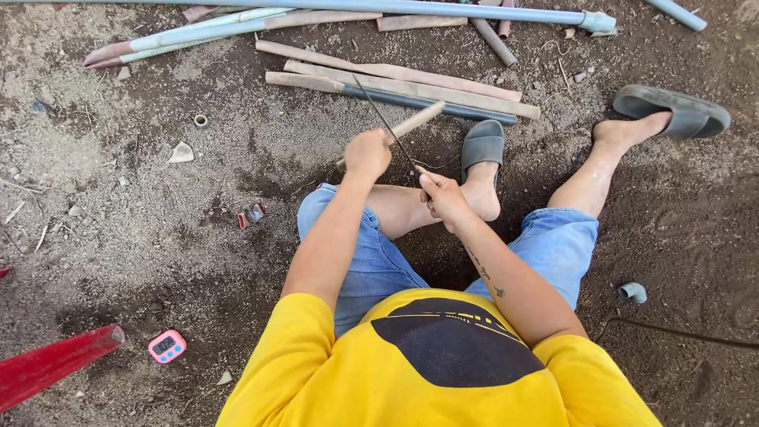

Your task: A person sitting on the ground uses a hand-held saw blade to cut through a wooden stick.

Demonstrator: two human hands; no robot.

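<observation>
A short length of dirty pipe (pixel 411 124) is gripped in the closed left hand (pixel 367 153), held over the knees. The right hand (pixel 443 196) is closed around a thin saw blade (pixel 386 124), which crosses the pipe. Longer pipes (pixel 395 83) lie on the dirt beyond; a pink timer (pixel 167 346) sits well apart, near a red tube (pixel 55 364).

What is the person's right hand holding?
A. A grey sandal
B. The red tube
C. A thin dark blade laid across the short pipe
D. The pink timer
C: the right hand grips a thin dark blade that slants up across the short pipe held by the left hand; the pink timer, the red tube and the grey sandal lie untouched by either hand.
</observation>
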